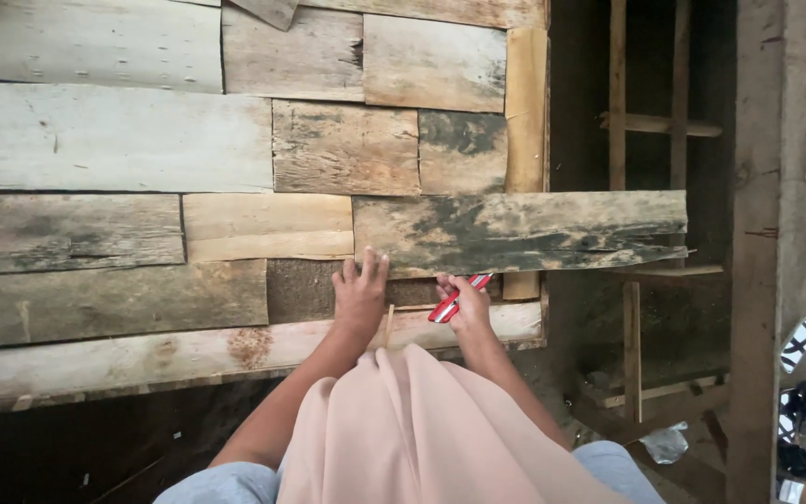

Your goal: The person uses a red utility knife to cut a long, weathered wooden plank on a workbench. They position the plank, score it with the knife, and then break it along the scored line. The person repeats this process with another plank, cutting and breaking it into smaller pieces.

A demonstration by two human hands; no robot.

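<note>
While weathered boards point(235, 159) surround, right hand point(466, 308) clasps red pen point(454, 299).

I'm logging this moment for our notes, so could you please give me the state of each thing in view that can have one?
Long weathered dark-stained wooden plank: lying flat, its right end overhanging the panel edge.
Left hand: open, fingers pressed against the plank's lower edge.
Right hand: grip shut on red-and-white pencil.

The red and white pencil point(459, 298) lies against a grey plank point(524, 231) mottled with black stains.
</note>
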